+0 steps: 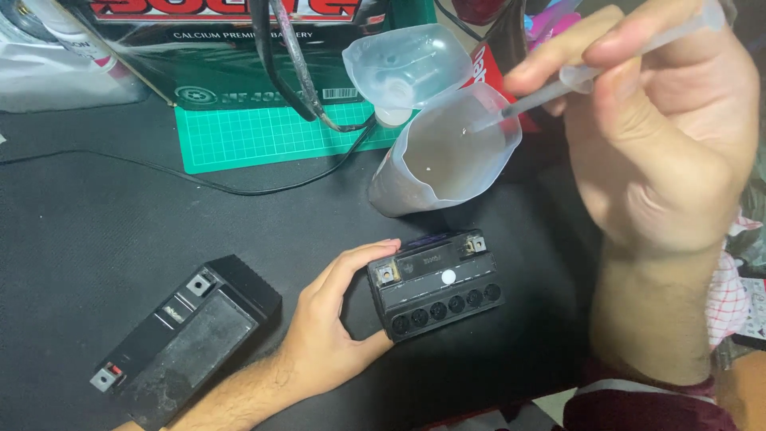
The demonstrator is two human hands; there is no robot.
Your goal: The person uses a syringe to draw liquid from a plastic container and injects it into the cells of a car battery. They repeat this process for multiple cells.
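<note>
Large dark box (215,48), red-and-white label, top left behind green mat; red package (488,72) behind plastic container.

A dark matte tabletop (104,231) carries every item. Near left lies a long black battery (187,339); at near centre stands a smaller black battery (437,283) with a row of round filler holes. Farther back sits a cut-open translucent plastic container (443,156), beside a green gridded cutting mat (263,136). A black cable (159,172) trails leftward.
</note>
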